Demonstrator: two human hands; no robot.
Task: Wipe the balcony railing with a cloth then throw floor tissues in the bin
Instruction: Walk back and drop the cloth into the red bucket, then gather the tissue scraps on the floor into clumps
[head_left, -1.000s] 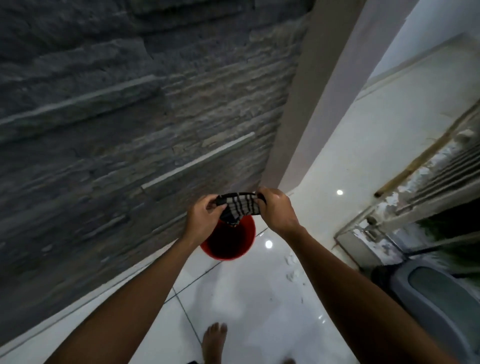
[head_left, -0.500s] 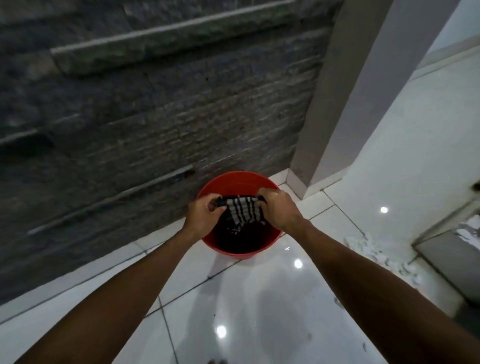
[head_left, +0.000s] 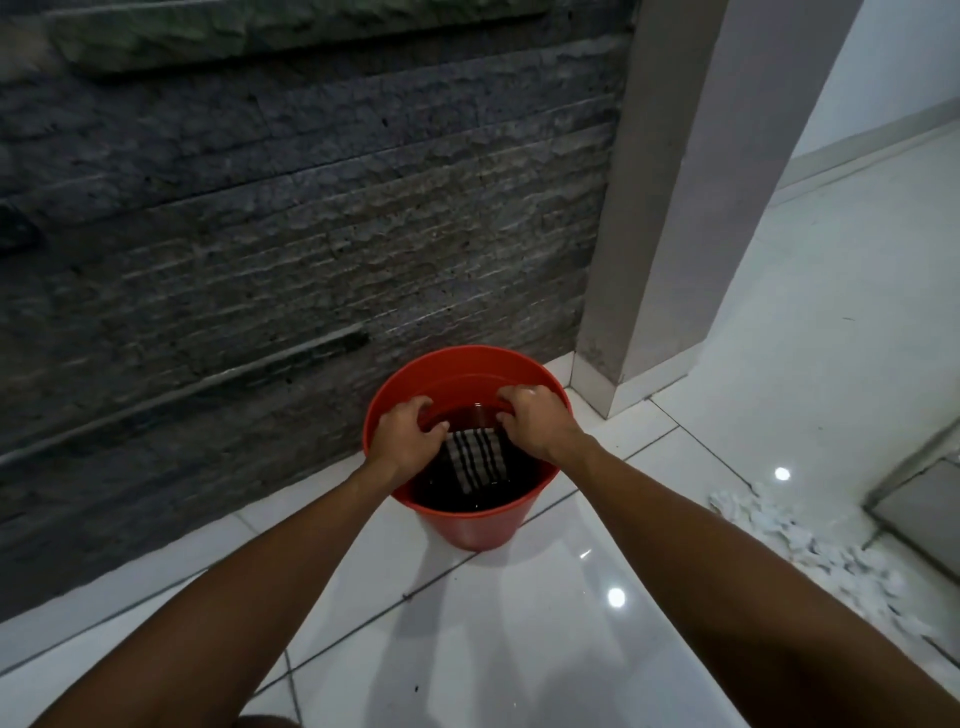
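Observation:
A red bucket (head_left: 470, 525) with dark water in it stands on the white tiles by the stone wall. Both my hands reach down inside it. My left hand (head_left: 408, 441) and my right hand (head_left: 535, 421) each grip an end of a black-and-white striped cloth (head_left: 477, 460), which hangs between them with its lower part in the water. Crumpled white tissues (head_left: 795, 540) lie scattered on the floor to the right. The railing and the bin are out of view.
A dark stone wall (head_left: 260, 260) fills the left and back. A white pillar (head_left: 670, 208) stands just right of the bucket. Glossy white floor tiles (head_left: 519, 649) spread in front, and a grey step or threshold (head_left: 919, 509) sits at the right edge.
My head has tilted down and closer to the bucket. Both hands have lowered the cloth from above the rim into the water.

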